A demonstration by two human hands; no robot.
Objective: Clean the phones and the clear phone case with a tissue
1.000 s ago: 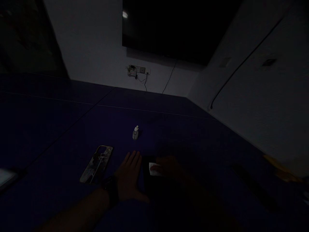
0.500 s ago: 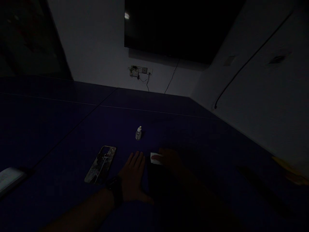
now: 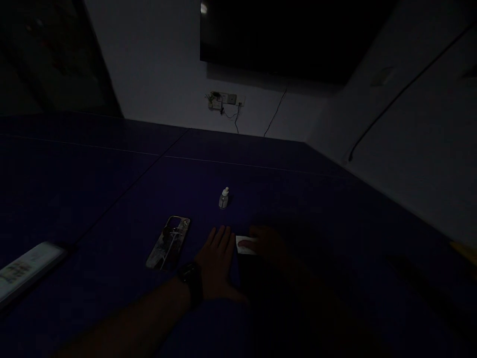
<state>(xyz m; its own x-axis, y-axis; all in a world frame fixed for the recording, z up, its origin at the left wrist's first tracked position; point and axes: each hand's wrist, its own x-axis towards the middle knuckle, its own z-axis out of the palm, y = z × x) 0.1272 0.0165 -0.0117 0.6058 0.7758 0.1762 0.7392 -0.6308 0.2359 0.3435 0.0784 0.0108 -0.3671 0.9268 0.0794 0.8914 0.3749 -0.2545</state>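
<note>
My left hand (image 3: pixel 218 263), a dark watch on its wrist, lies flat with fingers stretched out on the blue surface (image 3: pixel 186 189). Just to the right, my right hand (image 3: pixel 266 244) grips a small white piece (image 3: pixel 245 245), its thumb or a finger across the top; whether it is paper or cloth I cannot tell. Below the white piece is a very dark, straight-edged area that I cannot make out. A phone case (image 3: pixel 169 243) with a printed picture lies left of my left hand. Beyond both hands stands a small clear bottle (image 3: pixel 223 200) with a white top.
At the far left lies a long white object (image 3: pixel 32 271). A dark long shape (image 3: pixel 421 283) and something yellow (image 3: pixel 464 251) are at the right. A large black screen (image 3: pixel 290 40) hangs on the wall above sockets (image 3: pixel 227 99) and cables. The room is very dim.
The view has shifted, so the things appear further right and the far ones a little higher. More of the white object at left shows. Both hands keep nearly the same pose.
</note>
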